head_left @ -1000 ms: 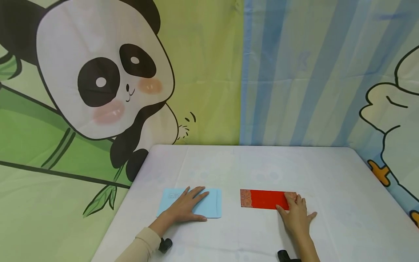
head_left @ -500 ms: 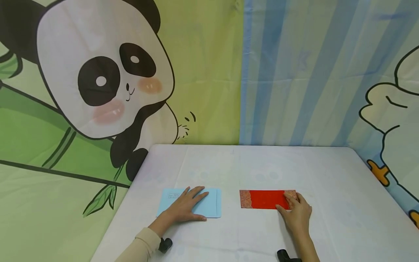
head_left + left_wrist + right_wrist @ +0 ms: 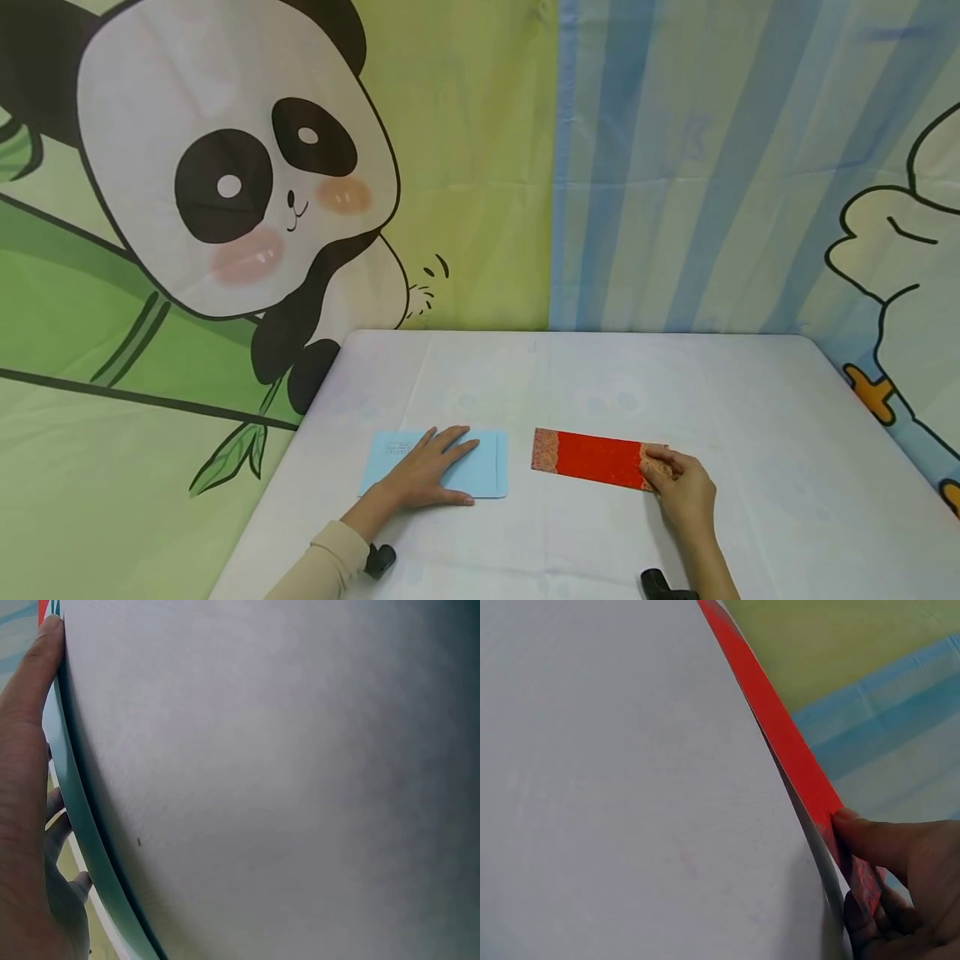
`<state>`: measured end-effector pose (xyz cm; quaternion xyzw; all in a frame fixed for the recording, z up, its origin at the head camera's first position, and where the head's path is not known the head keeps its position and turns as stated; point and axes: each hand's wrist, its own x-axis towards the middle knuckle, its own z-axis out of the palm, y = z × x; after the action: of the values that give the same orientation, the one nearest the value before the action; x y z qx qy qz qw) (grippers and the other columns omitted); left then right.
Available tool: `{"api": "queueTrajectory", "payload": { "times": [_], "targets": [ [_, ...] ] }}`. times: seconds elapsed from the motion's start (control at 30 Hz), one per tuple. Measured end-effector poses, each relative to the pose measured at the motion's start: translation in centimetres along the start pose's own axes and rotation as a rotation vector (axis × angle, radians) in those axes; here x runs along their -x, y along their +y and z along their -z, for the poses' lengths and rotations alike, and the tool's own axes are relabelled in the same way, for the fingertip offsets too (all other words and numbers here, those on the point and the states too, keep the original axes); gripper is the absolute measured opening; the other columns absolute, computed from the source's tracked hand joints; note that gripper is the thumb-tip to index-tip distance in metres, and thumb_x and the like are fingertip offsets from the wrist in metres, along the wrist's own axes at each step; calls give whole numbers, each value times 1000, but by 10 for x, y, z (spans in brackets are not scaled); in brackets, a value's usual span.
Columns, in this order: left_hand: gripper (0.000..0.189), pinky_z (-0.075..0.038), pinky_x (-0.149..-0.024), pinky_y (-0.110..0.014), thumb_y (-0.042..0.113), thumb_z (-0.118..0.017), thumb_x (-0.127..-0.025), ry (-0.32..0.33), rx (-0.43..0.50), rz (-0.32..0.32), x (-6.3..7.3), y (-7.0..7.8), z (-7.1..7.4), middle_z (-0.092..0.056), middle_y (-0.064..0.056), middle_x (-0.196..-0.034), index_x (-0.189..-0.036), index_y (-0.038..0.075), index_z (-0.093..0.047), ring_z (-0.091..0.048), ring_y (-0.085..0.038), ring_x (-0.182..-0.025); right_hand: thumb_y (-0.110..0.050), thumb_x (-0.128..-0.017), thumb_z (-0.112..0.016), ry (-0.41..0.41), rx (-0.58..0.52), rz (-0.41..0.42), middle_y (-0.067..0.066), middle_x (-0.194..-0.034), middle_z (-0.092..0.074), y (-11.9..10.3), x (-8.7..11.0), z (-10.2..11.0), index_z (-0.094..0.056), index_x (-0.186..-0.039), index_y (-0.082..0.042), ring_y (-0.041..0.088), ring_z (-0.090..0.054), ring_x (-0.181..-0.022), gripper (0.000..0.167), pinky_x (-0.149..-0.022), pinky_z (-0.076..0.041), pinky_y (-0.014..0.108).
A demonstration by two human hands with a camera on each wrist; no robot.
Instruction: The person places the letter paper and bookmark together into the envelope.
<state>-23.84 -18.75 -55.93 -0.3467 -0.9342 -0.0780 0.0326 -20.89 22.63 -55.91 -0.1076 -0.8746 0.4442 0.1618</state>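
A flat light blue booklet (image 3: 480, 467) with a small patch of print lies on the table at left. My left hand (image 3: 427, 471) rests on it with spread, straight fingers, thumb along its near edge. In the left wrist view the booklet (image 3: 82, 810) appears as a thin curved strip beside the thumb. To the right, my right hand (image 3: 686, 492) pinches the right end of a long red envelope (image 3: 600, 460) with patterned ends. The right wrist view shows the thumb on the near face of the envelope (image 3: 780, 727) and fingers behind; its right end is raised off the table.
A white-covered table (image 3: 585, 375) extends back to a cloth backdrop with a printed panda (image 3: 240, 167) and blue stripes. A black wrist device (image 3: 380, 562) sits under the left wrist, and another device (image 3: 663, 586) by the right wrist.
My right hand's fingers have closed on the envelope's right end. The envelope has shifted slightly left and tilted, its right end now nearer me. The left hand and booklet have not moved.
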Motion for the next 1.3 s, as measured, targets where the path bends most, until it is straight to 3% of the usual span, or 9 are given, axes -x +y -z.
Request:
{"api": "queueTrajectory", "payload": {
  "times": [0.23,0.3,0.47,0.57,0.7,0.8,1.07,1.23,1.3],
  "targets": [
    [95,-14,-109,-50,79,-44,-72,1,12,4,0,0,1,-23,-8,-150,-145,21,-31,-22,-22,-136,-30,-76,-76,-106,-49,-71,6,-101,-68,3,0,2,-72,-99,-11,7,-61,-86,30,-67,-42,10],
    [95,-14,-109,-49,79,-44,-72,3,14,4,0,0,1,-23,-7,-150,-145,21,-31,-22,-22,-136,-32,-78,-74,-160,-90,-91,5,-104,-67,3,-1,4,-72,-101,-12,5,-62,-84,30,-65,-45,11],
    [95,-14,-109,-49,80,-44,-71,13,13,-1,-1,-1,0,-23,-7,-150,-145,21,-31,-22,-22,-136,-45,-82,-66,-275,-84,-93,9,-122,-59,5,-5,9,-69,-112,-16,20,-50,-116,41,-84,-42,28],
    [95,-16,-109,-49,80,-44,-71,30,7,-13,-1,-1,1,-25,-8,-149,-145,21,-33,-24,-22,-136,-47,-82,-64,-309,-102,-85,10,-126,-56,8,-7,12,-67,-116,-15,20,-42,-123,47,-87,-40,27],
    [95,-19,-108,-50,80,-45,-71,59,4,-29,-2,-1,2,-28,-10,-147,-143,19,-35,-27,-25,-134,-43,-82,-66,-334,-198,-84,6,-125,-57,10,-7,13,-66,-117,-13,-5,-41,-116,46,-78,-42,10],
    [95,-20,-107,-51,79,-47,-70,71,10,-33,-1,-1,3,-29,-10,-147,-143,18,-36,-29,-25,-133,-42,-82,-66,-359,-256,-79,3,-125,-57,11,-6,11,-65,-119,-12,-16,-37,-111,47,-80,-38,4],
    [95,-21,-107,-51,79,-49,-70,94,30,-35,0,-2,3,-31,-10,-145,-142,19,-37,-30,-25,-132,-40,-82,-67,-411,-311,-91,7,-127,-55,2,-5,-1,-64,-120,-11,13,-35,-128,48,-85,-34,3],
    [93,-20,-107,-50,77,-51,-70,102,52,-27,0,-2,4,-32,-8,-145,-142,21,-37,-30,-22,-132,-39,-81,-68,-427,-342,-92,8,-128,-54,-3,-5,-8,-64,-120,-10,19,-33,-130,48,-87,-33,5],
    [93,-20,-108,-50,77,-52,-70,96,55,-26,0,-2,4,-31,-7,-146,-142,22,-36,-29,-22,-133,-41,-81,-67,-432,-329,-95,7,-128,-55,-5,-5,-11,-64,-120,-12,18,-34,-130,49,-93,-35,12]
  ]
}}
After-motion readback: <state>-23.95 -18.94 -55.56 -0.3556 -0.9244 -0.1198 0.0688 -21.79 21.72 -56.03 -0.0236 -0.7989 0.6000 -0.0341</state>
